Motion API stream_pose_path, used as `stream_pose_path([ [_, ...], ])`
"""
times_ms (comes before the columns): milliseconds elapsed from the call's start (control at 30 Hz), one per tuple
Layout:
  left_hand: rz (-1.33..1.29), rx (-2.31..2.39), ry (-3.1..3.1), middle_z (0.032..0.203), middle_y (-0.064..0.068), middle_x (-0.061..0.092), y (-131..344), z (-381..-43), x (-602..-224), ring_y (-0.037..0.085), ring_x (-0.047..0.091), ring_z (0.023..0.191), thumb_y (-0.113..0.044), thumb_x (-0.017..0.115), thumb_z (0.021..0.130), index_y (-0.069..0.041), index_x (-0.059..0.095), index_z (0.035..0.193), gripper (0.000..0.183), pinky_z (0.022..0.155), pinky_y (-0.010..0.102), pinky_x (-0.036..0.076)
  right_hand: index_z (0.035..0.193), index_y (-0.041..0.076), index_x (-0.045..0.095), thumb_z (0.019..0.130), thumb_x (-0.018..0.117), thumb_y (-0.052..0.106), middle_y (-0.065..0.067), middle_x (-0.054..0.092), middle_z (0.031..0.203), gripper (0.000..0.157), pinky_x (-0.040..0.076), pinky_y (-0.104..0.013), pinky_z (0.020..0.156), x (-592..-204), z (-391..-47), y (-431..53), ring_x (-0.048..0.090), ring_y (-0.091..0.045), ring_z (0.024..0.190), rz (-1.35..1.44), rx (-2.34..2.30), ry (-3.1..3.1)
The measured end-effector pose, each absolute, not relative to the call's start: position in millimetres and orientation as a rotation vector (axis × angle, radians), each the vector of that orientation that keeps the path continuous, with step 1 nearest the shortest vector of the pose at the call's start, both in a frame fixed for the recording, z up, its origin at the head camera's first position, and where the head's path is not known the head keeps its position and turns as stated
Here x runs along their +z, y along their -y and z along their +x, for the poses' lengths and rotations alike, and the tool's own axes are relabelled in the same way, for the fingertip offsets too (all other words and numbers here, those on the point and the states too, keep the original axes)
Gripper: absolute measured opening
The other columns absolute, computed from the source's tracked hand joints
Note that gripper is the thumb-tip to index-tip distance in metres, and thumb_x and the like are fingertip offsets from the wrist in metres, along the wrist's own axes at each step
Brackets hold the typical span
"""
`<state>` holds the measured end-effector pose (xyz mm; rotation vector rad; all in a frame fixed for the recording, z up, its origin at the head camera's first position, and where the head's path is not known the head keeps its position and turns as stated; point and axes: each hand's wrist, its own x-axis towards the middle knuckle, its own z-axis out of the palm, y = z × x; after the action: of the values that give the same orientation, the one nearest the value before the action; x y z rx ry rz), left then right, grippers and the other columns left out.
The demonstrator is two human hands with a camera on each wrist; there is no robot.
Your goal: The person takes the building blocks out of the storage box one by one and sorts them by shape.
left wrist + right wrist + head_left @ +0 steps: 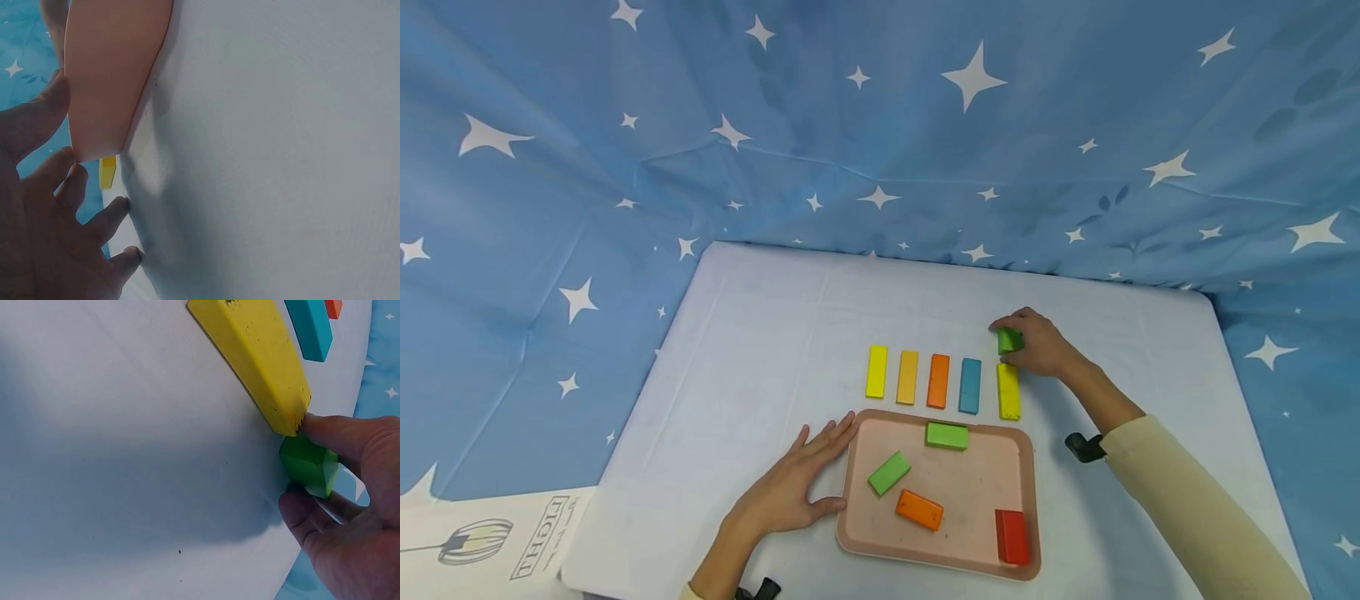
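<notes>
Well, my right hand (1037, 342) pinches a green block (1009, 340) between thumb and fingers, the thumb on the side nearer me; I judge this grip suits a small piece set so close to a neighbour. That neighbour, a yellow block (1009, 392), lies just below my thumb, and I cannot tell whether they touch. A blue block (970, 386) lies apart from it, down and left of my right fingertips. My left hand (790, 487) has its fingers spread, thumb and forefinger at the side of the pink tray (970, 492), probably to steady it. Inside, a red block (1012, 537) lies well apart from those fingers.

As for room, the white table (1157, 358) runs bare to the right of my right knuckles, and its far edge lies beyond my fingertips. Sliding toward me is tightest: the yellow block's end stands in my thumb's way.
</notes>
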<state>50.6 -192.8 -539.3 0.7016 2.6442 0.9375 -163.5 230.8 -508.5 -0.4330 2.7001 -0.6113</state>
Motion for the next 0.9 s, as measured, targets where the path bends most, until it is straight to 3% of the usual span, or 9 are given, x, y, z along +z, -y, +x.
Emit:
stream_pose_path([
  [333,0.694,0.951,-2.631,0.175,-0.011,0.017,191.5,49.5,-537.1,0.029,0.030,0.158,-0.036,0.090,0.080,-0.025,0.025,0.167,0.109,0.129,0.064,0.017,0.142,0.010,0.062,0.091,0.078,0.014,-0.029,0.043,0.148,0.053,0.044,-0.068,0.111,-504.6,-157.2,-232.0,0.045,-0.048,0.129,-0.466,-0.615,-2.731],
  [533,0.695,0.955,-2.633,0.175,-0.010,0.018,191.7,49.6,-537.9,0.029,0.030,0.158,-0.037,0.089,0.079,-0.026,0.025,0.167,0.109,0.129,0.064,0.017,0.131,0.008,0.069,0.091,0.074,0.007,-0.021,0.051,0.142,0.040,0.046,-0.065,0.108,-488.4,-137.6,-217.8,0.046,-0.043,0.127,-0.572,-0.724,-2.865],
  [733,0.664,0.934,-2.623,0.174,-0.015,0.015,192.7,49.3,-538.2,0.024,0.026,0.160,-0.042,0.086,0.082,-0.030,0.022,0.167,0.108,0.130,0.060,0.014,0.120,0.012,0.074,0.093,0.073,0.004,-0.008,0.062,0.129,0.028,0.055,-0.054,0.104,-470.2,-106.9,-191.6,0.057,-0.029,0.120,-0.858,-0.823,-2.853],
  [900,0.657,0.937,-2.615,0.174,-0.015,0.016,192.2,49.1,-537.6,0.023,0.027,0.160,-0.041,0.087,0.081,-0.031,0.023,0.167,0.108,0.130,0.060,0.014,0.117,0.021,0.076,0.088,0.071,-0.004,0.000,0.065,0.127,0.038,0.056,-0.044,0.104,-462.9,-76.1,-166.4,0.059,-0.019,0.117,-1.216,-0.636,-2.678],
])
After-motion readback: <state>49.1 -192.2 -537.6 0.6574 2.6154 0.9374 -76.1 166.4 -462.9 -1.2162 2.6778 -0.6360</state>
